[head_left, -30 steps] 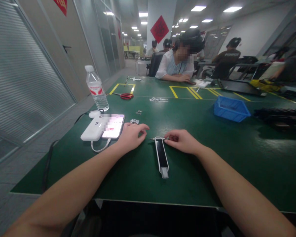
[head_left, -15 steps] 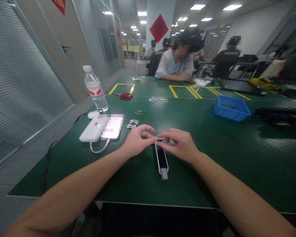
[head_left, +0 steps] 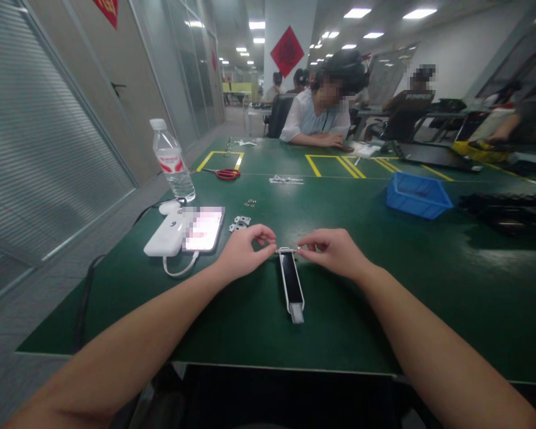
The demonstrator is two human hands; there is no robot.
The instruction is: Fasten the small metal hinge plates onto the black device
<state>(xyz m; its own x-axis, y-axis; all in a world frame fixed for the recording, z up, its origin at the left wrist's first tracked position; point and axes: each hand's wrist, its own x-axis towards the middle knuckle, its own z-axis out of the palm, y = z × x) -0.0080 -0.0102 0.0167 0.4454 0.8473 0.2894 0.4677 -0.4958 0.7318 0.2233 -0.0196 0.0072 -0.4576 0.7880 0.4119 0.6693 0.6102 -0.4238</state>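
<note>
A narrow white-framed device point(head_left: 292, 277) with a black face lies lengthwise on the table between my hands. From its near end sticks a short grey tab point(head_left: 297, 314). Across its far end runs a thin metal piece point(head_left: 287, 251), too small to name exactly. My left hand point(head_left: 245, 253) pinches at the left end of that piece, thumb and fingertips close together. At the right end, the thumb and forefinger of my right hand point(head_left: 333, 253) are pinched on it. Several flat metal plates point(head_left: 240, 223) lie just beyond my left hand.
Left of my hands are a lit phone point(head_left: 204, 229), a white power bank point(head_left: 165, 233) with a cable, and a water bottle point(head_left: 173, 161). Red-handled scissors point(head_left: 227, 174), several small rings point(head_left: 250, 203) and a blue bin point(head_left: 417, 195) lie farther off. A person point(head_left: 317, 116) sits opposite.
My hands have drawn apart, from touching above the device's far end to one on each side of it. The thin metal piece across that end now shows between them.
</note>
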